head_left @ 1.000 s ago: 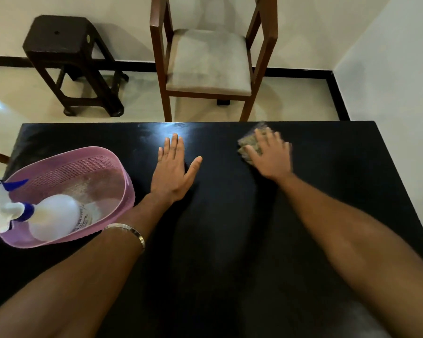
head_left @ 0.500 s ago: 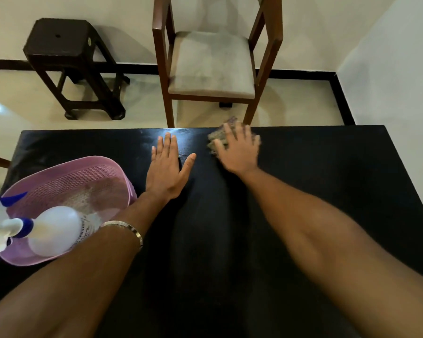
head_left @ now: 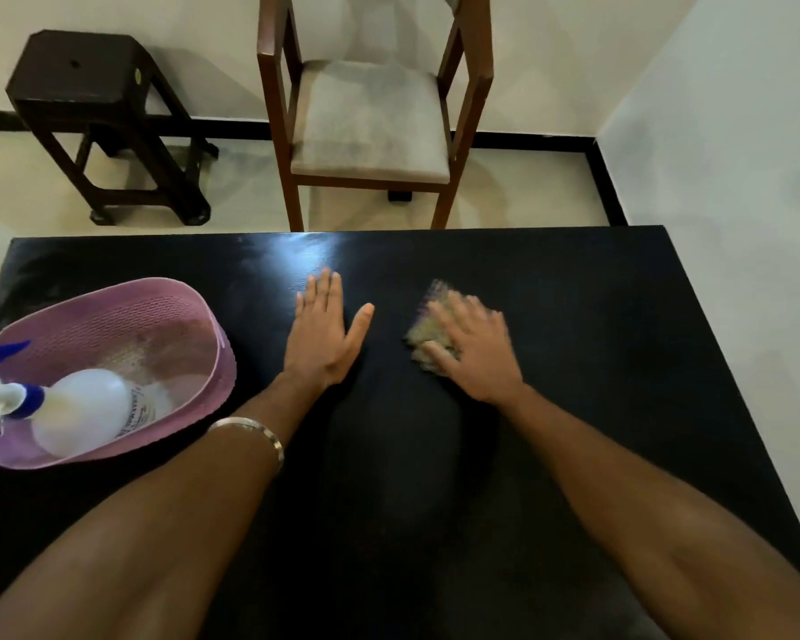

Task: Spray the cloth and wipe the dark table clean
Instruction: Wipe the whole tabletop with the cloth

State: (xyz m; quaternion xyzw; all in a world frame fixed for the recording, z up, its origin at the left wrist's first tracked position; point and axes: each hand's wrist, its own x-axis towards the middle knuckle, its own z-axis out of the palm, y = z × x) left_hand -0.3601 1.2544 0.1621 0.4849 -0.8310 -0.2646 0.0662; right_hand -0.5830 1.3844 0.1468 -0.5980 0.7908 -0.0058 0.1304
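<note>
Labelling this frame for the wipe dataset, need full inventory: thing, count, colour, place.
table: 1, black, fills the lower frame
cloth: 1, yellowish with a dark patterned edge, blurred, on the table right of centre, under the right hand
basket: 1, pink perforated plastic, on the table at its left edge
spray bottle: 1, white with blue trigger and collar, lying in the basket, head sticking out over the rim at left
chair: 1, brown wood with grey seat, on the floor beyond the table
stool: 1, dark brown, on the floor at upper left
bangle: 1, silver, on the left wrist
left hand: 1, flat on the table, fingers straight
right hand: 1, pressing on the cloth, motion-blurred
</note>
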